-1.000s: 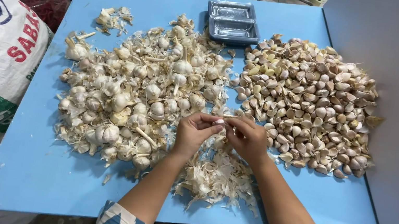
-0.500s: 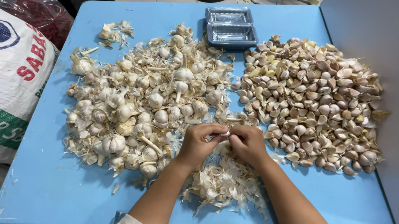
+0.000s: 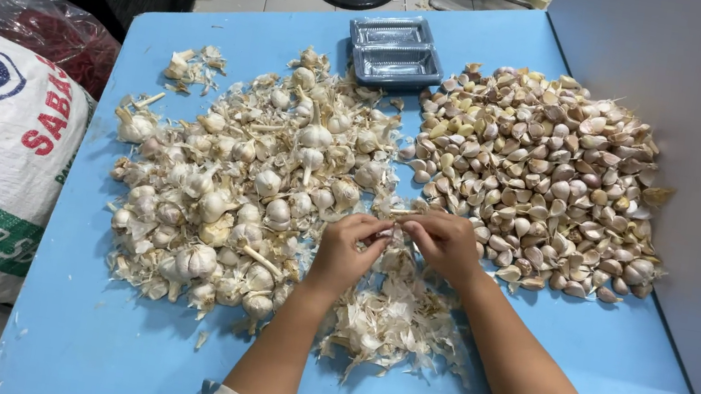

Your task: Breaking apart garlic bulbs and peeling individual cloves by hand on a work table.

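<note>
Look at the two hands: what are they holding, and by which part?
Both the left hand and right hand pinch a small garlic piece between fingertips, one at each end.

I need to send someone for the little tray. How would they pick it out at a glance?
Start at the blue table and go to its far edge, between the heap of whole garlic bulbs and the heap of loose cloves. The tray sits there: a shiny, grey-blue, two-compartment rectangle, the only non-garlic thing on the table.

Single head view, looking steeply down from above the near edge of the blue table [image 3: 115, 347], facing its far edge, close enough to fill most of frame.
</note>
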